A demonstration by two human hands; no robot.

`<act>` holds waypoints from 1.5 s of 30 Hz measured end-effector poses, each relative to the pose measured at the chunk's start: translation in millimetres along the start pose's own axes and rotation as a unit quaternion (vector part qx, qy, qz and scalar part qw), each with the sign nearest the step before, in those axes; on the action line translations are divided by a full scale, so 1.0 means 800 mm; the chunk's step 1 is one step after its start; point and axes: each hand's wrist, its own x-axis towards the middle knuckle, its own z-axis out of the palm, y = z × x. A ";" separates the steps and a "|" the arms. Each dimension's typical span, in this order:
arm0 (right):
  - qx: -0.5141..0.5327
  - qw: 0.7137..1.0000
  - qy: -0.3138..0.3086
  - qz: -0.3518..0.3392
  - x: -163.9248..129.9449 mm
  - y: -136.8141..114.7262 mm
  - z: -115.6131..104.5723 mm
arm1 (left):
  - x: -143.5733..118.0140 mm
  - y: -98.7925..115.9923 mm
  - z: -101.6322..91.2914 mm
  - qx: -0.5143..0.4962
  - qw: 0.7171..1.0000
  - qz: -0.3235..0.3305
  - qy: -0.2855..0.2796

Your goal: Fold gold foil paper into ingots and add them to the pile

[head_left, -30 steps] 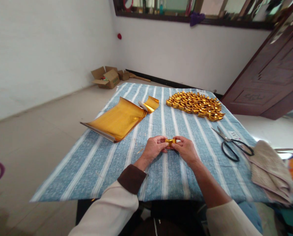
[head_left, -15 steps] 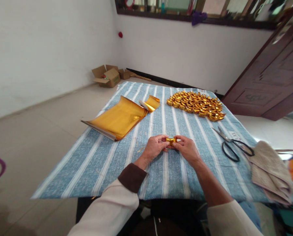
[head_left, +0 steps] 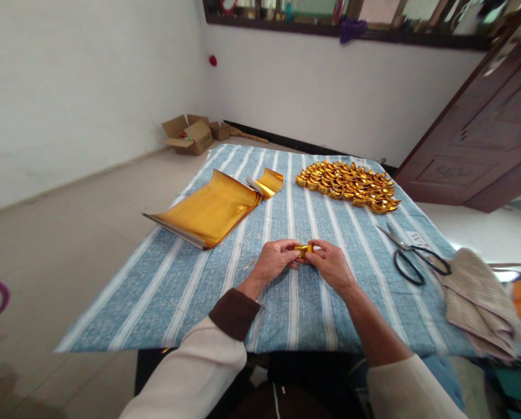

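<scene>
A small folded piece of gold foil paper [head_left: 303, 250] is held just above the striped tablecloth [head_left: 277, 314]. My left hand [head_left: 276, 259] pinches its left end between thumb and fingers, and my right hand [head_left: 331, 263] grips its right end the same way. The fingertips cover both ends and the underside of the piece. Beyond my left hand lies a stack of large gold foil sheets [head_left: 208, 209]. A smaller curled gold strip [head_left: 271, 182] rests against the stack's far corner. Farther back on the right sit rows of folded gold paper ingots [head_left: 347, 185].
Black-handled scissors [head_left: 411, 256] lie open on the right of the table, beside a beige folded cloth [head_left: 478, 299]. On the floor past the far left corner stands an open cardboard box [head_left: 189, 137]. A dark wooden door [head_left: 470, 122] is at the right.
Both hands keep their hold on the small gold foil piece and have hardly moved. The whole view has shifted very slightly.
</scene>
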 end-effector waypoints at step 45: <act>0.032 0.991 -0.123 -0.028 0.000 -0.009 -0.016 | 0.000 -0.003 -0.002 -0.032 0.999 -0.023 -0.033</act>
